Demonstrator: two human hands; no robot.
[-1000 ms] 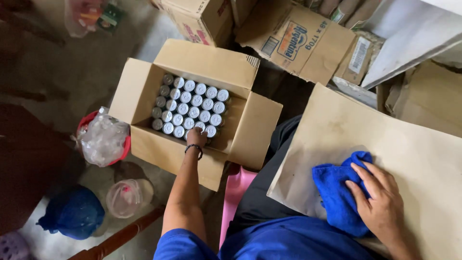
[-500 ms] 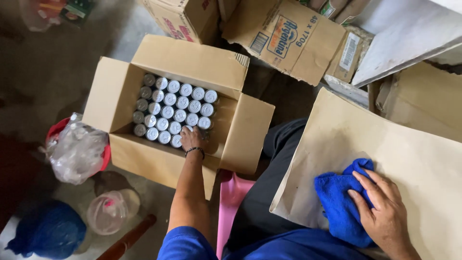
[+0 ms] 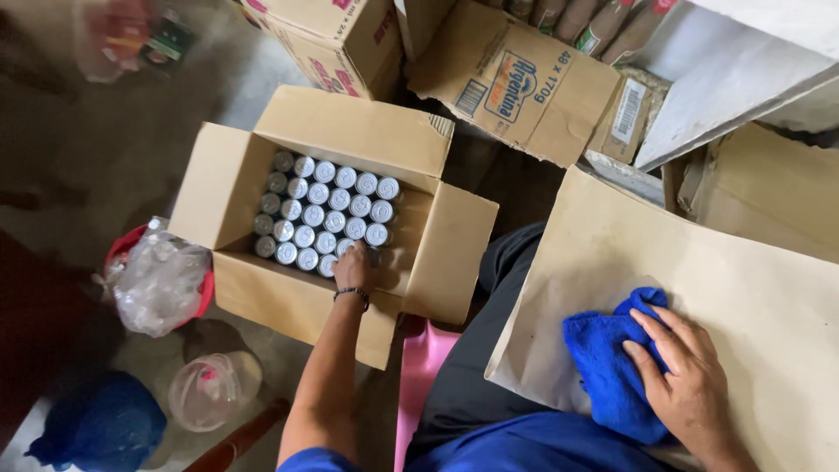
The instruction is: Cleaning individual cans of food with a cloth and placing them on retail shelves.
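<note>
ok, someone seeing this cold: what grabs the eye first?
Probably the open cardboard box on the floor at centre left, packed with rows of silver-topped cans; the left hand reaches into its near right corner, onto the cans there. Next, the bright blue cloth at lower right, pressed under the right hand on a flat sheet of brown cardboard across the person's lap.

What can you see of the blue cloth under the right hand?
The blue cloth looks like soft, fluffy microfibre, bright blue and crumpled into a loose bunch. It lies on a flat brown cardboard sheet over the person's lap. The right hand rests on its right part, fingers spread; nothing else touches it.
</note>
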